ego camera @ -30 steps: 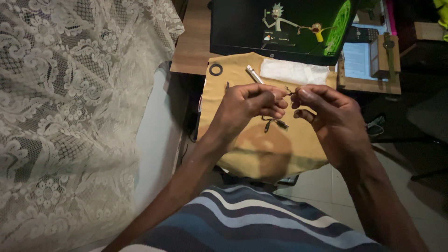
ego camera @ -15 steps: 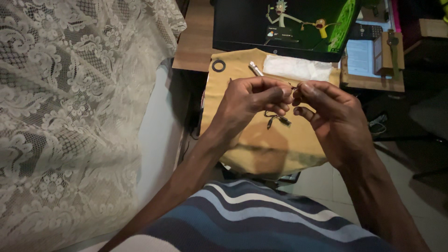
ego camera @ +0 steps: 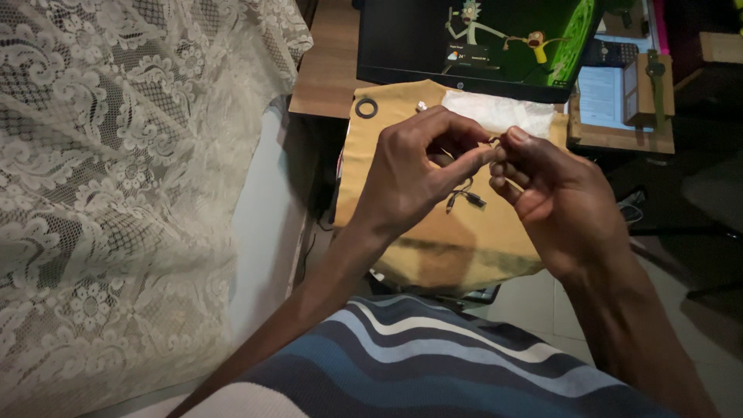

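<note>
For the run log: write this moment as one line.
left hand: pinching thin dark wire | right hand: pinching same wire | below: small connector piece on mustard cloth

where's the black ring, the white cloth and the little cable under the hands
black ring (ego camera: 367, 107), head view, on its dark band at the cloth's top left corner
white cloth (ego camera: 495, 112), head view, on its middle, just below the screen
small dark cable (ego camera: 464, 196), head view, on its looped part with plugs, below the fingers

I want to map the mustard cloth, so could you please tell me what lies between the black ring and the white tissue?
In the head view, only a small silver tube, its lower end hidden behind the left hand.
</note>
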